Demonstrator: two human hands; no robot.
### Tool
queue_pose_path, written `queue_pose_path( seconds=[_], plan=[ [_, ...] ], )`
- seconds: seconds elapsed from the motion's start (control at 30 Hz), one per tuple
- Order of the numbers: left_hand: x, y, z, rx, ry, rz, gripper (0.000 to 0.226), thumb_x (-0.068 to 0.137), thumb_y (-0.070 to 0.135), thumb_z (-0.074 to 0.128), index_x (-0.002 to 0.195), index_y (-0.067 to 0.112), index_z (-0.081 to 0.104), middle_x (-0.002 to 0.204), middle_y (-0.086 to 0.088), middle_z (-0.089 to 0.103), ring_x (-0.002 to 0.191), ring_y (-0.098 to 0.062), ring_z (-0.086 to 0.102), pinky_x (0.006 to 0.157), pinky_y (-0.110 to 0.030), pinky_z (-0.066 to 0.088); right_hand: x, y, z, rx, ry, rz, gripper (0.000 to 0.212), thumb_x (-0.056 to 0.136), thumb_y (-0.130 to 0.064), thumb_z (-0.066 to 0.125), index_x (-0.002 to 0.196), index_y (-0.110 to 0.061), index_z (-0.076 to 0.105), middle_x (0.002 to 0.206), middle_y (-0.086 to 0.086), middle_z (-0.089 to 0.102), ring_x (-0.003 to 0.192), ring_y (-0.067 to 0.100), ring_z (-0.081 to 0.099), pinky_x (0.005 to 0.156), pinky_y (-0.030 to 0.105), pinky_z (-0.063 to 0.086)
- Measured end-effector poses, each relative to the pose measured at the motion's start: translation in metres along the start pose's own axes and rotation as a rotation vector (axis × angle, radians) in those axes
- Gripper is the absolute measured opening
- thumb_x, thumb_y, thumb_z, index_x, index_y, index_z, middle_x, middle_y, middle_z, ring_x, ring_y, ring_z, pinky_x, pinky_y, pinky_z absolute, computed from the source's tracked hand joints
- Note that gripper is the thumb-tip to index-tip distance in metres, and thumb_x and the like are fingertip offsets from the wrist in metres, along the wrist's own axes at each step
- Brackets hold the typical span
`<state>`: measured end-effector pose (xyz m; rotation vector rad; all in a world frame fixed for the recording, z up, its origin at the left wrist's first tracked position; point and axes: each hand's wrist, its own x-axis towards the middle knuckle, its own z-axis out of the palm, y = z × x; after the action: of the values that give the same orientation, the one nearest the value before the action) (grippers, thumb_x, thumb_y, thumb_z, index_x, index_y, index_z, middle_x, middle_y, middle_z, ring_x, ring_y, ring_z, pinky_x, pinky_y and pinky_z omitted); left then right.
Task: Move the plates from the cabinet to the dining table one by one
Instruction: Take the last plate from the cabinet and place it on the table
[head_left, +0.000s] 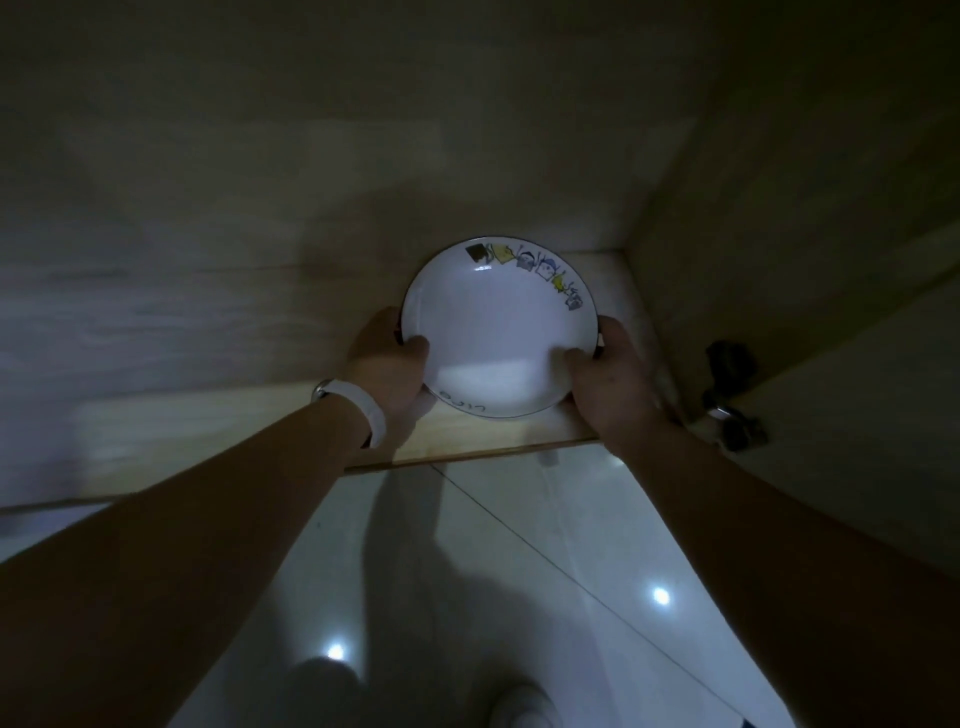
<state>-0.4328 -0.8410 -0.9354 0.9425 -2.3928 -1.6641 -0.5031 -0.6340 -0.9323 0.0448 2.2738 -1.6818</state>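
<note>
Plate (496, 332) sits between both hands, over the cabinet shelf (498, 431), near its front edge. Left hand (387, 358) grips the left rim, thumb on top. Right hand (613, 379) grips the right rim likewise. White wristband (358, 405) on left wrist.

One plate (498, 332) is showing, along with two hands, the left hand (387, 358) and right hand (615, 379), one white wristband (358, 405), one cabinet shelf (208, 431) and one metal hinge (732, 400) at right.
</note>
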Motion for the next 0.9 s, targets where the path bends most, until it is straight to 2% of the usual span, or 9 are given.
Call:
queue_pose_path(
  seconds=[0.1,0.2,0.3,0.4,0.47,0.53,0.7,0.83,0.9],
  plan=[
    [-0.015,-0.008,-0.003,-0.058,0.041,0.035,0.015,0.094,0.008,0.051,0.107,0.015,0.055,0.087,0.006,0.059,0.078,-0.014,0.055,0.058,-0.018,0.044,-0.014,0.003,0.000,-0.011,-0.001,-0.002,0.042,0.089,-0.011,0.057,0.127,-0.028,0.052,0.112,-0.008,0.064,0.105,0.017,0.062,0.089,0.050,0.055],
    [-0.036,-0.012,-0.006,-0.098,0.060,0.099,0.024,0.093,0.002,0.050,0.114,0.011,0.055,0.102,-0.006,0.062,0.092,-0.022,0.057,0.078,-0.028,0.048,-0.029,0.006,-0.001,0.031,-0.013,-0.003,0.048,0.085,-0.010,0.055,0.125,-0.037,0.052,0.113,-0.014,0.064,0.106,0.018,0.062,0.084,0.052,0.057],
    [-0.061,-0.017,-0.013,-0.158,0.057,0.076,0.031,0.091,0.004,0.051,0.120,0.014,0.053,0.108,-0.005,0.062,0.097,-0.024,0.059,0.081,-0.037,0.052,-0.047,0.004,-0.002,0.060,-0.010,0.001,0.048,0.086,-0.008,0.055,0.127,-0.031,0.052,0.113,-0.012,0.064,0.103,0.011,0.062,0.083,0.047,0.058],
    [-0.089,-0.011,-0.023,-0.281,0.002,-0.030,0.042,0.088,0.012,0.050,0.126,0.029,0.051,0.112,-0.003,0.064,0.099,-0.028,0.063,0.069,-0.043,0.059,-0.073,-0.006,-0.009,0.037,-0.003,0.006,0.046,0.088,-0.006,0.056,0.129,-0.026,0.052,0.108,-0.017,0.063,0.096,0.001,0.062,0.082,0.028,0.057],
    [-0.109,-0.001,-0.032,-0.278,-0.010,-0.061,0.040,0.092,0.005,0.048,0.119,0.034,0.049,0.108,-0.005,0.064,0.091,-0.031,0.063,0.049,-0.031,0.055,-0.091,-0.017,-0.014,0.025,-0.009,0.027,0.044,0.088,-0.004,0.056,0.127,-0.025,0.054,0.106,-0.017,0.064,0.090,-0.004,0.063,0.074,0.018,0.056],
    [-0.131,0.016,-0.043,-0.279,-0.029,-0.073,0.046,0.093,-0.001,0.044,0.125,0.032,0.046,0.107,-0.006,0.062,0.078,-0.028,0.061,0.039,-0.023,0.048,-0.111,-0.031,-0.021,0.025,-0.021,0.058,0.044,0.087,-0.003,0.055,0.125,-0.024,0.055,0.105,-0.014,0.066,0.088,-0.004,0.064,0.071,0.019,0.055],
    [-0.192,0.062,-0.072,-0.303,-0.040,-0.158,0.050,0.093,-0.005,0.044,0.126,0.032,0.042,0.102,0.004,0.058,0.066,-0.021,0.058,0.034,-0.021,0.042,-0.170,-0.075,-0.044,-0.010,-0.082,0.106,0.052,0.084,0.000,0.054,0.128,-0.027,0.053,0.112,-0.007,0.065,0.098,0.010,0.064,0.074,0.026,0.058],
    [-0.251,0.100,-0.102,-0.339,-0.074,-0.199,0.051,0.092,-0.005,0.048,0.129,0.030,0.042,0.105,0.006,0.058,0.072,-0.018,0.057,0.036,-0.021,0.043,-0.221,-0.128,-0.061,-0.058,-0.133,0.131,0.058,0.079,0.005,0.053,0.118,-0.038,0.051,0.103,-0.018,0.062,0.090,0.002,0.061,0.059,0.013,0.052],
    [-0.276,0.117,-0.118,-0.353,-0.079,-0.224,0.055,0.082,0.005,0.053,0.132,0.026,0.045,0.110,-0.002,0.060,0.074,-0.020,0.058,0.038,-0.024,0.043,-0.245,-0.156,-0.069,-0.084,-0.164,0.157,0.059,0.079,0.003,0.052,0.118,-0.041,0.048,0.101,-0.019,0.060,0.089,0.002,0.059,0.054,0.011,0.049]
  ],
)
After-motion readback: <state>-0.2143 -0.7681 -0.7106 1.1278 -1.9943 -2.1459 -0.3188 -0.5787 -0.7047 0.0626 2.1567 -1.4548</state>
